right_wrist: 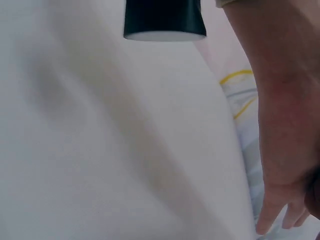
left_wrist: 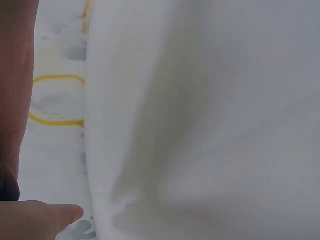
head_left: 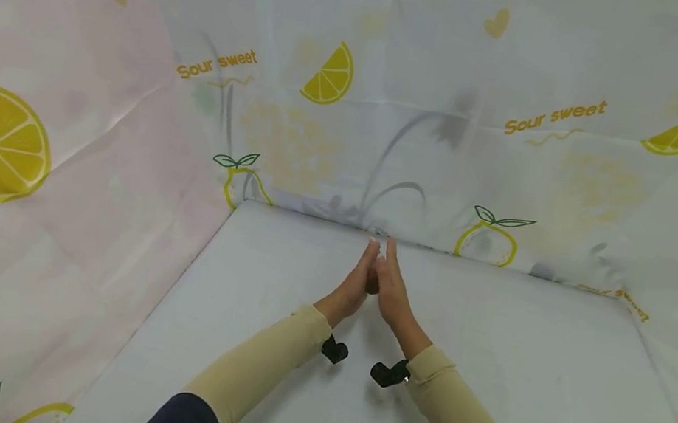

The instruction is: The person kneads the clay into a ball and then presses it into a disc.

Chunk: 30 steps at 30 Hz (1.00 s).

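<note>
Sleeves [head_left: 258, 370] lead to left hand [head_left: 355, 283] and right hand [head_left: 395, 290], flat-fingered, pressing something small, probably light, between palms.

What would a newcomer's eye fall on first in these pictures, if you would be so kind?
Probably the two hands, left hand and right hand, pressed palm to palm with straight fingers at the far middle of the white table. Next comes the lemon-printed cloth hung behind and beside it, lettered "Sour sweet". Small black wrist cameras sit under the beige sleeves.

Staged booth: lemon-print cloth [head_left: 529, 123] walls
</note>
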### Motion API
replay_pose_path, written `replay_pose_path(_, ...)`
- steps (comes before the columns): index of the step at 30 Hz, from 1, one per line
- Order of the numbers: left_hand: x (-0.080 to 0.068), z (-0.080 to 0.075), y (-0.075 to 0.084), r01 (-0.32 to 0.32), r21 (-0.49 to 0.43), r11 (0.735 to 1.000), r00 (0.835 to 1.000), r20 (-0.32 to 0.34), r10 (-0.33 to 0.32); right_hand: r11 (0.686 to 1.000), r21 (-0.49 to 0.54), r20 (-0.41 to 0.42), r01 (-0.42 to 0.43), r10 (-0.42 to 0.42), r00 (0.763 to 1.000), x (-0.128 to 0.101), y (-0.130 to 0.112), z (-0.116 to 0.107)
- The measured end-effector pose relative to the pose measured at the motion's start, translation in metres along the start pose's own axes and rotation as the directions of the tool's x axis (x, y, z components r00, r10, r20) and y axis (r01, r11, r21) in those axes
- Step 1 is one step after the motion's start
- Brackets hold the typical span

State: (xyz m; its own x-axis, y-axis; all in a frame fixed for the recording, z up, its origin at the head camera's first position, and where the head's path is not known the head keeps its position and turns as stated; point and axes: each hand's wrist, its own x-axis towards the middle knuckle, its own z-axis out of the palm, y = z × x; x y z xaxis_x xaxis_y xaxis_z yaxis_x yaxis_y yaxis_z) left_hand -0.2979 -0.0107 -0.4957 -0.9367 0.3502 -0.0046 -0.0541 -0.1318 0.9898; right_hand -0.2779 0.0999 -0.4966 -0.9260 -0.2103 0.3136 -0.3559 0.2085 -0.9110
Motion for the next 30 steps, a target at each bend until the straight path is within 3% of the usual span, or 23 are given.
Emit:
replay_pose_path(4,-0.003,0.006,0.002,-0.034,-0.023,0.999,0.997,0.068,0.035,0.999,0.016,-0.025,-0.052,0.052,0.998,0.006,0.003,-0.007)
replay_pose_path(8,-0.007,0.012,0.005,-0.018,-0.052,0.998,0.996,0.089,0.023,0.995,0.049,-0.024,-0.089,0.09,0.996,0.007,-0.011,-0.015)
replay_pose_path(13,-0.007,0.015,0.008,-0.02,-0.108,0.994,1.0,-0.001,0.02,0.993,0.052,0.021,-0.105,0.104,0.994,0.0,-0.035,-0.016)
replay_pose_path(16,-0.005,0.014,0.007,-0.036,-0.128,0.991,0.997,-0.073,0.027,0.993,0.061,0.053,-0.099,0.095,0.994,-0.003,-0.036,-0.013)
replay_pose_path(19,-0.003,0.012,0.006,-0.035,-0.127,0.991,0.992,-0.126,0.019,0.994,0.077,0.057,-0.084,0.079,0.995,-0.004,-0.021,-0.008)
replay_pose_path(24,-0.001,0.009,0.006,0.023,-0.092,0.995,0.981,-0.192,-0.041,0.996,0.073,0.034,-0.058,0.056,0.998,-0.006,0.007,0.003)
replay_pose_path(27,0.0,0.005,0.003,0.058,-0.043,0.997,0.975,-0.214,-0.066,0.996,0.074,0.034,-0.04,0.037,0.999,-0.011,0.003,0.007)
replay_pose_path(30,0.002,0.001,-0.001,0.049,-0.004,0.999,0.973,-0.227,-0.048,0.997,0.076,0.037,-0.015,0.013,0.999,-0.016,0.0,0.012)
